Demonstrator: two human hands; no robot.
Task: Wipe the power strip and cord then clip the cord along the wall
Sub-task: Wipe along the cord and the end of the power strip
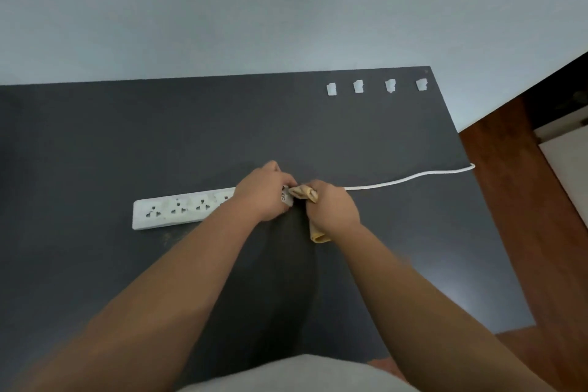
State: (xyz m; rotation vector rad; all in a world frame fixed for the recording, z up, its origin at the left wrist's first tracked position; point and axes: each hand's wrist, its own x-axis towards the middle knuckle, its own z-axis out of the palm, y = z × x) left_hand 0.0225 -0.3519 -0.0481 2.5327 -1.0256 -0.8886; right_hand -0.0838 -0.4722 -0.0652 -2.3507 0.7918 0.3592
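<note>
A white power strip lies lengthwise on the dark grey table. My left hand grips the strip's right end and covers it. My right hand sits just to the right, closed on a folded yellow cloth, pressing it where the cord leaves the strip. The white cord runs right from the cloth and drops over the table's right edge. Several white cord clips stand in a row near the table's back edge by the wall.
A pale wall rises behind the table. Brown wooden flooring or furniture lies beyond the table's right edge. A grey garment on my body fills the bottom edge of the view.
</note>
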